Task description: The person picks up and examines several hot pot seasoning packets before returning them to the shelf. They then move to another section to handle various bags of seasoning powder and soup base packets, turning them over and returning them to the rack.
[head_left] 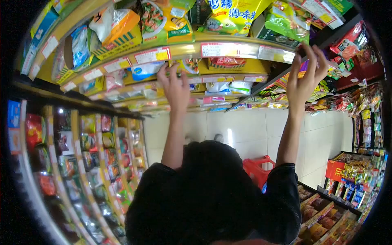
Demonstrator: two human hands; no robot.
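Note:
My left hand (175,85) is raised at the front of the shelf, fingertips at the lower side of the price rail (185,50). Its fingers are apart, and no item shows in it. Close by are a blue and white packet (145,70) and a colourful packet (189,65) on the level below. My right hand (305,75) is up at the rail's right end, fingers spread, with nothing seen in it. Near its fingertips stands a green seasoning bag (288,20). A large yellow bag (234,16) with blue lettering sits further left on the same level.
Shelves of packets (87,139) run along my left. A red shopping basket (257,171) is beside me on the pale tiled floor (245,128). To the right are hanging snack packets (363,108) and a red carton (335,170) on a low display.

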